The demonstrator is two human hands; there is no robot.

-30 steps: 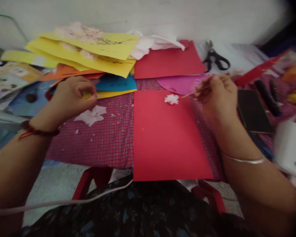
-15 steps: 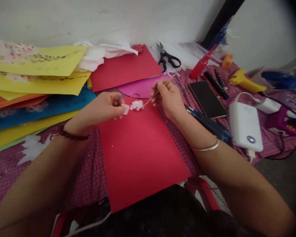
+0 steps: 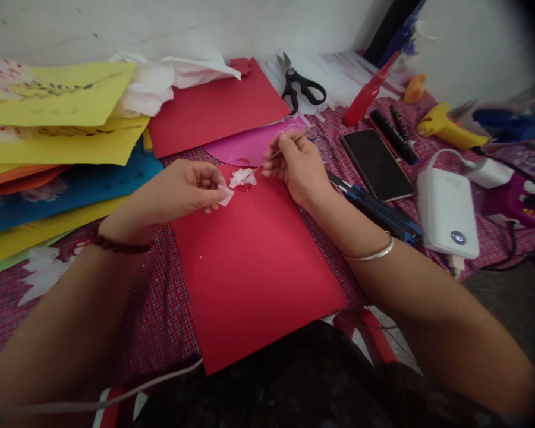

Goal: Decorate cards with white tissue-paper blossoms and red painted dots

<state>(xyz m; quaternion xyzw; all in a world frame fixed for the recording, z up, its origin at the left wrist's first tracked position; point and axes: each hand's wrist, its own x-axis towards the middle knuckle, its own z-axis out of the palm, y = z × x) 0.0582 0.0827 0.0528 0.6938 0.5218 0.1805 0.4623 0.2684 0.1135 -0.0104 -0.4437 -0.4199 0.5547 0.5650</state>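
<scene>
A red sheet of paper lies in front of me, with a clump of crumpled white tissue pieces near its far edge. A wet-looking patch shows beside the clump. My left hand pinches a small pale piece of tissue between thumb and finger, just left of the clump. From the right, my right hand grips a thin wooden stick, its lower tip at the clump's edge. A pink sheet lies just beyond.
Stacked coloured papers fill the left side. Black scissors lie at the back. On the right are a red bottle, a phone, markers, a yellow glue gun and a white power bank.
The stick's tip has shifted left onto the tissue clump, and my right hand has moved slightly with it. My left hand still pinches the tissue piece. The whole view has shifted a little.
</scene>
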